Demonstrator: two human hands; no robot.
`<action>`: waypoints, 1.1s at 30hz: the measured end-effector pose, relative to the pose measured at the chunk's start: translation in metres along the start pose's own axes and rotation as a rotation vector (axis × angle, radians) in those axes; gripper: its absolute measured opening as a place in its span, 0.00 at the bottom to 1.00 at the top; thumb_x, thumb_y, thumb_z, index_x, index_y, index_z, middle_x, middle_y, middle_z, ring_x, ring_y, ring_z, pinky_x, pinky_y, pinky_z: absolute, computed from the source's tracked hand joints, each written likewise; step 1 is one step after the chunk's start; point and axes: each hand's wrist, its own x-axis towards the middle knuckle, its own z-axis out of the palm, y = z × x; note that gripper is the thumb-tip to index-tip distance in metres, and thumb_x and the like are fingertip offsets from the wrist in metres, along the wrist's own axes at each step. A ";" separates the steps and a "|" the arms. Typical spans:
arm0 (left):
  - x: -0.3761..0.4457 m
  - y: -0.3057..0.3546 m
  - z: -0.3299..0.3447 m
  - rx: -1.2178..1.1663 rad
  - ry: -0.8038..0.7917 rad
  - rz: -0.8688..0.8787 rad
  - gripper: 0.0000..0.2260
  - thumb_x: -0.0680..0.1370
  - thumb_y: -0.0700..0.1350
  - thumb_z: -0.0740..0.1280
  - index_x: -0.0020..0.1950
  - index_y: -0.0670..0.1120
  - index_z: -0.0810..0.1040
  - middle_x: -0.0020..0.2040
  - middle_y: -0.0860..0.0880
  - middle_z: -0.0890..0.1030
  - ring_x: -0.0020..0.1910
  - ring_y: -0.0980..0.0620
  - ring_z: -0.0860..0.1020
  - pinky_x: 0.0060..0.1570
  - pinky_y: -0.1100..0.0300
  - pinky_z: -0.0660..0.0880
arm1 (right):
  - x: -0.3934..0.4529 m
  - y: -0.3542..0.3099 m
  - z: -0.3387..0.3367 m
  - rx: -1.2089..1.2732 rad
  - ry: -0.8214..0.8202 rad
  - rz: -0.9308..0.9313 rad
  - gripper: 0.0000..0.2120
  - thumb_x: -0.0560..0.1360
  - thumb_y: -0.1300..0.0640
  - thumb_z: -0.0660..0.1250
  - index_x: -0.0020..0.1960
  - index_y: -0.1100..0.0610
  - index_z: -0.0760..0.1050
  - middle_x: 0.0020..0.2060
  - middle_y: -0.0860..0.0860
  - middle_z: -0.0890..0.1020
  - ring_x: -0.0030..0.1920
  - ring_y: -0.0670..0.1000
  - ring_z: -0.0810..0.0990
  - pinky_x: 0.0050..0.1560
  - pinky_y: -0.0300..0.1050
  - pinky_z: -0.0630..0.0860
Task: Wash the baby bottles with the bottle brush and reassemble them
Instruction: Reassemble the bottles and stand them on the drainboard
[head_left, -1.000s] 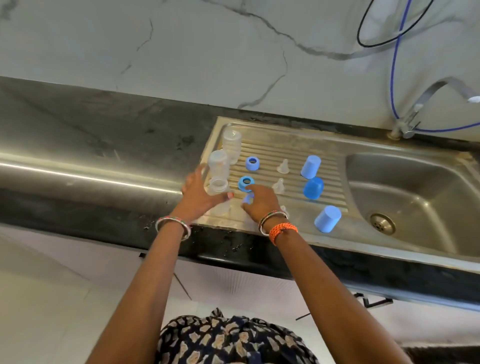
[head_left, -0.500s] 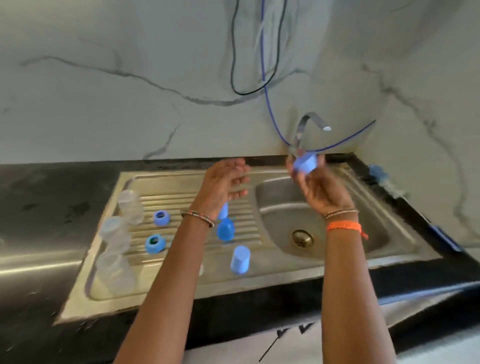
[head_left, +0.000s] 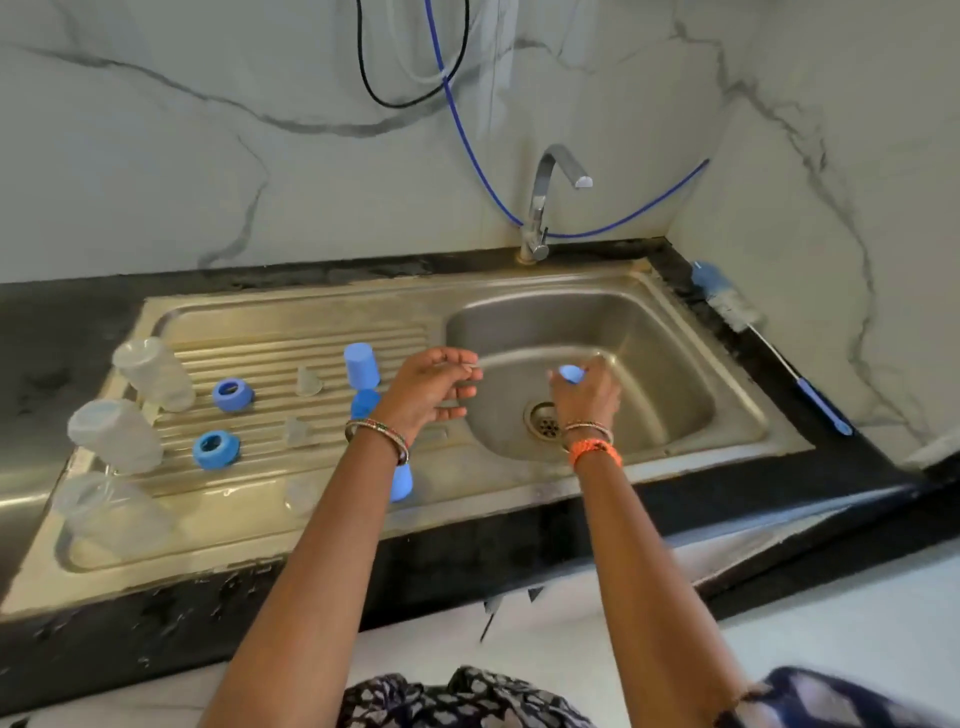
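The right hand (head_left: 584, 392) is pinching a small blue bottle part (head_left: 570, 372) over the sink basin (head_left: 670, 358), probably for rinsing, while the left hand (head_left: 434, 387) is hovering spread and empty. Clear bottles (head_left: 153, 371) are waiting on the drainboard (head_left: 270, 312) at nine o'clock; the bottle brush (head_left: 727, 301) is lying on the worktop (head_left: 883, 462) at two o'clock.

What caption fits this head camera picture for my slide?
Right hand holds a blue bottle part over the sink; left hand open, bottle brush unused.
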 end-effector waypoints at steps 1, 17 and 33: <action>0.000 -0.006 0.002 0.003 0.023 -0.012 0.07 0.80 0.39 0.62 0.48 0.49 0.77 0.45 0.50 0.80 0.41 0.54 0.77 0.40 0.60 0.75 | -0.010 -0.006 0.007 0.129 0.068 -0.044 0.16 0.70 0.54 0.73 0.50 0.64 0.76 0.46 0.60 0.81 0.48 0.60 0.79 0.47 0.45 0.71; -0.062 -0.031 -0.141 -0.663 0.251 -0.004 0.07 0.80 0.43 0.62 0.50 0.41 0.76 0.41 0.43 0.82 0.37 0.52 0.82 0.42 0.62 0.80 | -0.140 -0.087 0.099 0.486 -0.460 -0.438 0.03 0.73 0.60 0.68 0.46 0.54 0.78 0.42 0.53 0.83 0.40 0.45 0.80 0.44 0.37 0.74; -0.064 -0.027 -0.181 -0.616 0.210 -0.127 0.03 0.78 0.40 0.65 0.50 0.40 0.74 0.47 0.38 0.77 0.46 0.41 0.79 0.41 0.48 0.81 | -0.099 -0.147 0.059 0.250 -0.556 -0.598 0.03 0.67 0.66 0.74 0.40 0.62 0.83 0.32 0.53 0.83 0.35 0.45 0.80 0.42 0.32 0.77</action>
